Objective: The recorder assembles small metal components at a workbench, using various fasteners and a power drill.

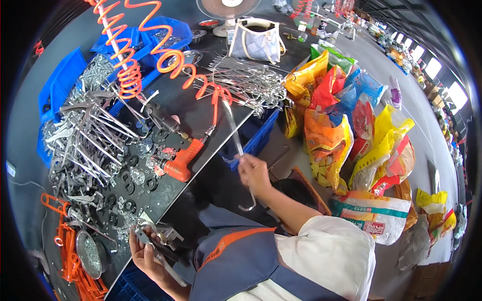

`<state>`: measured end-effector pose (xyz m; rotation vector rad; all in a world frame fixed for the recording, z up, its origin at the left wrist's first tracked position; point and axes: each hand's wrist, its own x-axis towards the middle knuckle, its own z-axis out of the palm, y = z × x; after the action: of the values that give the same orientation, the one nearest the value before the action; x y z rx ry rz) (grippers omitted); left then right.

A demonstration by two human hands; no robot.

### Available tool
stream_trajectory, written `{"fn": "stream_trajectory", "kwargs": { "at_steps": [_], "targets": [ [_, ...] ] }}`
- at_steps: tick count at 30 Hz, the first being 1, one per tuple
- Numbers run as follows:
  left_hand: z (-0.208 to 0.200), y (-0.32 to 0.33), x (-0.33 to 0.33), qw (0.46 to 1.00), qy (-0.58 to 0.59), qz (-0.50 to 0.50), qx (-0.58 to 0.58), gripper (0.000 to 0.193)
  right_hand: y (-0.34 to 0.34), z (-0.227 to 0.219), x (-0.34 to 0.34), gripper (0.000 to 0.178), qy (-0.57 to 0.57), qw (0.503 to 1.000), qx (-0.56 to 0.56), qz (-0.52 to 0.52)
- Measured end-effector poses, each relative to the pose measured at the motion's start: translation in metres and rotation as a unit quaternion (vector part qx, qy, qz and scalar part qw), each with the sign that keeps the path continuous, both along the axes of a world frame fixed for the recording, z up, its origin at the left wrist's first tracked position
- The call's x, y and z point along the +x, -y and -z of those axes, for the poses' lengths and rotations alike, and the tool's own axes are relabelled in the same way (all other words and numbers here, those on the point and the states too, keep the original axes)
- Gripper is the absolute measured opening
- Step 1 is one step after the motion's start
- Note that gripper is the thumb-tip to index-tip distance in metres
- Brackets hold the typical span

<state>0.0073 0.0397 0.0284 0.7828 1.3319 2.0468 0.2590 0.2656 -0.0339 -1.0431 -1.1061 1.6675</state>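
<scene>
My right hand point(255, 175) is closed round a long flat metal rod point(232, 123) with a hooked lower end, held off the table's front edge. Its upper end reaches in front of the pile of metal rods point(251, 80). My left hand point(146, 251) is closed on a grey metal bracket point(142, 235), beside a small metal fixture point(168, 235) at the table edge. An orange air screwdriver point(182, 161) lies on the table, joined to an orange coiled hose point(173, 60). A dark air tool point(163, 121) lies just behind it.
Metal levers point(85, 135) are heaped at left before blue bins point(60, 83). Black rings point(129, 188) and small hardware cover the table. Orange frames point(68, 251) and a metal bowl point(89, 255) stand near left. Colourful sacks point(326, 135) fill the floor at right. A fan point(228, 10) stands behind.
</scene>
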Motion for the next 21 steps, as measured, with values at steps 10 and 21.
{"fn": "stream_trajectory", "kwargs": {
  "at_steps": [10, 21],
  "targets": [
    [-0.014, -0.003, -0.004, 0.982, -0.087, -0.158, -0.056, 0.048, 0.030, -0.106, -0.032, 0.055, 0.156, 0.712, 0.537, -0.425],
    [-0.012, 0.033, -0.011, 0.853, -0.393, -0.260, -0.223, 0.068, 0.034, -0.137, -0.073, 0.058, 0.278, 0.477, 0.729, -0.405]
  ]
}}
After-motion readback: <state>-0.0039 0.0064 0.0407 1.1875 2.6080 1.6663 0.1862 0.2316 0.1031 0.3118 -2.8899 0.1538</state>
